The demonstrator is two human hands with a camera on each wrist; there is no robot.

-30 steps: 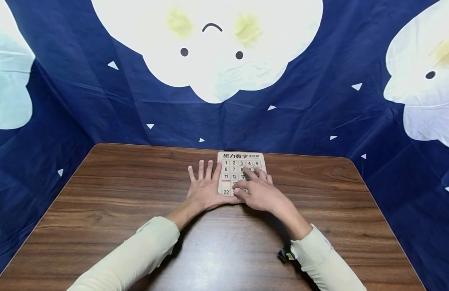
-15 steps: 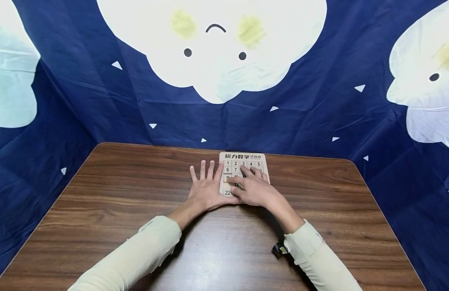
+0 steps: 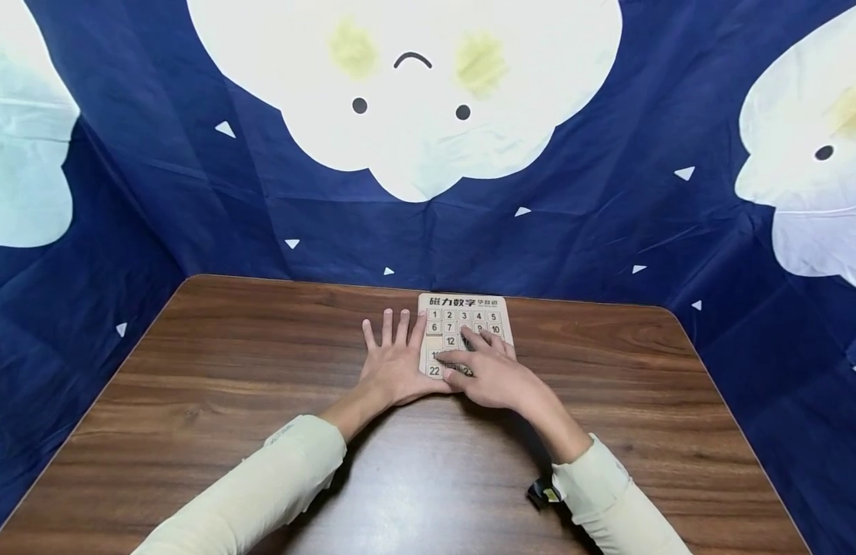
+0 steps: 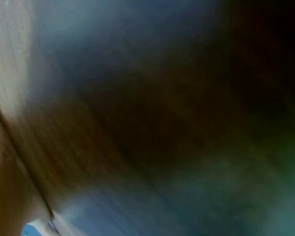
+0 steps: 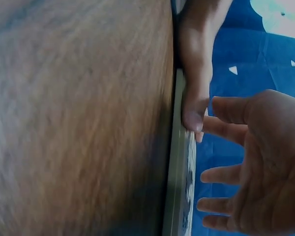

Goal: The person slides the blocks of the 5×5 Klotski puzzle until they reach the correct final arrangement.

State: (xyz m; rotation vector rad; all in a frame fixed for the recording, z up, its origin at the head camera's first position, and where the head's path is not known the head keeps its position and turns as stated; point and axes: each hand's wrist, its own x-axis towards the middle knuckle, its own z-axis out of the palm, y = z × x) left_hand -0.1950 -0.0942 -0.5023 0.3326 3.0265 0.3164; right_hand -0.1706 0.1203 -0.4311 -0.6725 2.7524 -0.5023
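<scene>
A pale number sliding puzzle (image 3: 434, 302) lies near the table's far edge, with dark characters along its top and numbered tiles below. My left hand (image 3: 393, 366) lies flat with fingers spread along its left side, and the thumb rests along the near edge. Above the tiles is my right hand (image 3: 497, 374), its index fingertip touching a tile low in the left column. An uncovered slot shows in that column, under tile 6 (image 3: 434, 327). The right wrist view shows the right hand's fingers loosely extended over the puzzle's face. Several tiles on the right are hidden by that hand.
The wooden table (image 3: 226, 401) meets a blue curtain (image 3: 226, 216) with white clouds at its far side. A small black object (image 3: 541, 493) sits by the right sleeve (image 3: 594, 478). The left wrist view is mostly dark, blurred table.
The right index finger went left to the tile 11, then came down with it. That tile slid one place toward me, so the uncovered slot is now above it. The left hand stayed put.
</scene>
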